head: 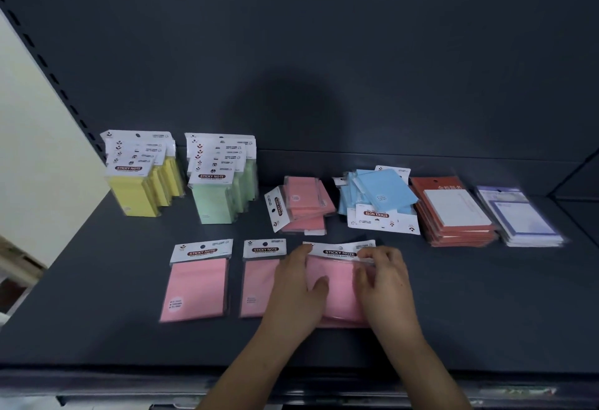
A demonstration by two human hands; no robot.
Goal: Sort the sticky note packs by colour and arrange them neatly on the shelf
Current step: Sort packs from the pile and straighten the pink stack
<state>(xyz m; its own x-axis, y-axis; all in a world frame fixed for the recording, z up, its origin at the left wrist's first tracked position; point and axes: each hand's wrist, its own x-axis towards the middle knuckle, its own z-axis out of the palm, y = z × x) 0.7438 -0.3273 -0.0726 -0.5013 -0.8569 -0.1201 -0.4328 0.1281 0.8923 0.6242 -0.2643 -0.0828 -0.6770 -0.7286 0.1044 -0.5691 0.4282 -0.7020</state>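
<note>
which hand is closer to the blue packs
Right. The right hand lies in front of the blue packs; the left hand sits further left. Both hold a pink pack.

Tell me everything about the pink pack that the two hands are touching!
The pink sticky note pack in clear plastic wrap lies flat near the front of the dark shelf. Its white header card shows STICKY NOTE on a red label. The left hand holds its left edge, thumb on top; the right hand pinches its right side.
</note>
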